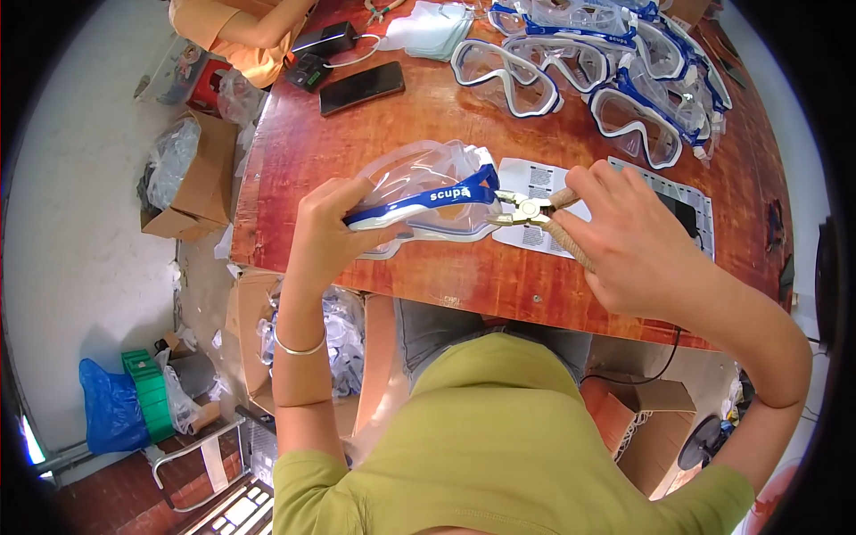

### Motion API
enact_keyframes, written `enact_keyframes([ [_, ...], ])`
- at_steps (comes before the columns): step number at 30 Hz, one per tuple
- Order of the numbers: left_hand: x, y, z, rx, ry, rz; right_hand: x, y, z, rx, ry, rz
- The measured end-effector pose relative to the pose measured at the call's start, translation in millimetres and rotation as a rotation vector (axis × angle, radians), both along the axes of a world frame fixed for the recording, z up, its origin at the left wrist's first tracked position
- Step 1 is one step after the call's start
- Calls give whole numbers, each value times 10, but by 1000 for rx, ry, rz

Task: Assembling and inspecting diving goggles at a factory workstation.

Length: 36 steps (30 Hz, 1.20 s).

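Observation:
My left hand (334, 227) is closed on the left end of a diving mask (423, 192) with a blue and white frame and a clear skirt. The mask is held over the near part of the wooden table, its blue band facing me. In my right hand (629, 236) is a pair of pliers (528, 210) with tan wrapped handles. Its metal jaws are at the right end of the mask's blue frame; whether they grip it I cannot tell. Behind the pliers lies a printed white sheet (535, 178).
Several more masks (637, 125) are heaped at the table's far right. A black phone (362, 88), a dark adapter (323, 40) and pale folded cloth (428, 31) lie at the back. Another person's arm (267, 25) rests at the far left. Cardboard boxes (201, 178) stand below the table (303, 178).

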State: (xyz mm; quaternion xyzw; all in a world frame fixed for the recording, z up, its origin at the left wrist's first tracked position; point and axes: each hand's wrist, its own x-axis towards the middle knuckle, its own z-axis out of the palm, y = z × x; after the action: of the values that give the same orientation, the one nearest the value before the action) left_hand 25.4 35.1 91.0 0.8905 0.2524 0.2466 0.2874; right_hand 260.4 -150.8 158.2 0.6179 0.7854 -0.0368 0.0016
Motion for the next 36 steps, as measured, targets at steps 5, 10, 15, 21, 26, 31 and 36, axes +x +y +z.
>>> enact_keyframes([
  [5,9,-17,82,98,-50,1,19,-11,62,142,-16,3],
  [10,25,-65,136,185,-57,-20,-9,-26,97,163,-11,-31],
  [15,89,-148,160,248,-10,17,20,-15,58,100,-20,-35],
  [21,100,-132,134,230,-4,25,48,56,-12,23,-18,-57],
  [26,62,-22,113,-210,-77,132,173,243,-3,41,49,-5],
  [31,-27,266,27,-1470,-849,-280,189,-31,-258,-443,1518,-235],
  [36,284,224,169,-1565,-1083,-324,-315,-160,-481,-782,1985,-130],
])
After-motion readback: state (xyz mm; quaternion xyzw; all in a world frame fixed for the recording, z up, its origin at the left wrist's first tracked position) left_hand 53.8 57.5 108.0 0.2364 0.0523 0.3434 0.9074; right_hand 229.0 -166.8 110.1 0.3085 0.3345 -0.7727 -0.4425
